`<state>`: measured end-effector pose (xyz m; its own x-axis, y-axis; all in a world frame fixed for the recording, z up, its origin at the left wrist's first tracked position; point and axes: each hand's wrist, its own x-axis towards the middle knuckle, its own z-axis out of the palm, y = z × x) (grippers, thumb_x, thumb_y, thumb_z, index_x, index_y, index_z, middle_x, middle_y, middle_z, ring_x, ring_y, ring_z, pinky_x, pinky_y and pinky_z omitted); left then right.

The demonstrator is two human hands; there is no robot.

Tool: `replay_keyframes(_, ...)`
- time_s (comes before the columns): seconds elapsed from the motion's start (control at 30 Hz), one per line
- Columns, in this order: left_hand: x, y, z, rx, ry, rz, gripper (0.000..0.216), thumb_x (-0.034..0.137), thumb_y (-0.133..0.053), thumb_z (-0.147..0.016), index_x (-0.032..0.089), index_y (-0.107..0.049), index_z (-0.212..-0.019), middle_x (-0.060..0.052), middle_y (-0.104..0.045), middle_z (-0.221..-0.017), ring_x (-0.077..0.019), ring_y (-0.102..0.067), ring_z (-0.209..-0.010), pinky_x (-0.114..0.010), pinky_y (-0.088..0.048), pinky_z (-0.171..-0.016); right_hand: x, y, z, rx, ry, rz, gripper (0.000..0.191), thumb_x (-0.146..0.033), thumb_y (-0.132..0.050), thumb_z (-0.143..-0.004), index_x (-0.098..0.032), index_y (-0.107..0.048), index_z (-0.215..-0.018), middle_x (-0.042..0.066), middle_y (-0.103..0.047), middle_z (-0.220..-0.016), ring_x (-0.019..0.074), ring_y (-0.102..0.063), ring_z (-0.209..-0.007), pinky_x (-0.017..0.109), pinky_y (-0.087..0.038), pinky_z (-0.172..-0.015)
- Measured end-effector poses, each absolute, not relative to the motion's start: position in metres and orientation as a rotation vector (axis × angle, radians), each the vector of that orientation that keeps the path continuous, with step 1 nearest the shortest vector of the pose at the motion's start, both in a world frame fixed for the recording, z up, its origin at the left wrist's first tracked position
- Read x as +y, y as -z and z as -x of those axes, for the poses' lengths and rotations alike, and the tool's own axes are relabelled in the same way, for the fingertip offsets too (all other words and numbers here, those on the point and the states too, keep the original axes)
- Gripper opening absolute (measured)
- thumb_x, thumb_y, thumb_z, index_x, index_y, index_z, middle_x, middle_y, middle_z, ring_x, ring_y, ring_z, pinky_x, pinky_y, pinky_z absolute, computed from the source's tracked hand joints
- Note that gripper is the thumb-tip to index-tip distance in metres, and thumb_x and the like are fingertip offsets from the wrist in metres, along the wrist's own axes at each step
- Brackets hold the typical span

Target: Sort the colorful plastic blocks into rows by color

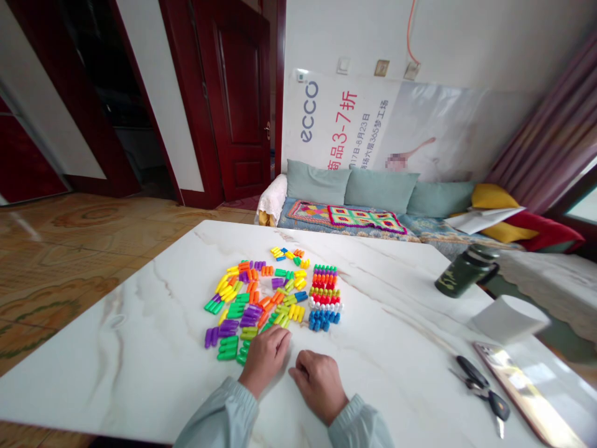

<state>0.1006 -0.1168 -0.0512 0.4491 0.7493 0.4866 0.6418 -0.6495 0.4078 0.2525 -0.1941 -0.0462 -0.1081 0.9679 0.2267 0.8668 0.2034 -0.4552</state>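
Note:
My left hand (267, 359) is closed, its fingers curled down at the near edge of a spread of small coloured plastic pegs. Green pegs (228, 348) and yellow-green pegs (249, 333) lie right beside it. My right hand (320, 381) is a loose fist resting on the tabletop, a little apart from the left. Whatever either hand may hold is hidden. Beyond the right hand, pegs stand in tidy coloured rows, with blue pegs (324, 320) nearest, then white pegs (326, 305) and red pegs (325, 281). Purple pegs (250, 315) and orange pegs (265, 305) lie in loose groups.
The white marbled table (153, 348) carries keys (480, 382), a phone (532, 392), a white paper roll (510, 318) and a dark green bottle (466, 270) on the right. Behind it is a sofa with pale cushions (382, 190). A red-brown door (240, 93) stands back left.

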Motion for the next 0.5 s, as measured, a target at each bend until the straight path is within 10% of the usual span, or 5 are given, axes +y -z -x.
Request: replay_keyframes(0.5, -0.123, 0.048, -0.103, 1.311, -0.811, -2.674, 0.029, 0.025, -0.044, -0.096, 0.020, -0.068, -0.080, -0.004, -0.065, -0.079, -0.0167, -0.060, -0.073, -0.028, -0.038, -0.062, -0.205, 0.048, -0.253, -2.006, -0.295, 1.587, 0.006, -0.018, -0.061, -0.080, -0.021, -0.058, -0.076, -0.002, -0.060, -0.074, 0.0131, -0.052, -0.068, 0.024, -0.031, -0.065)
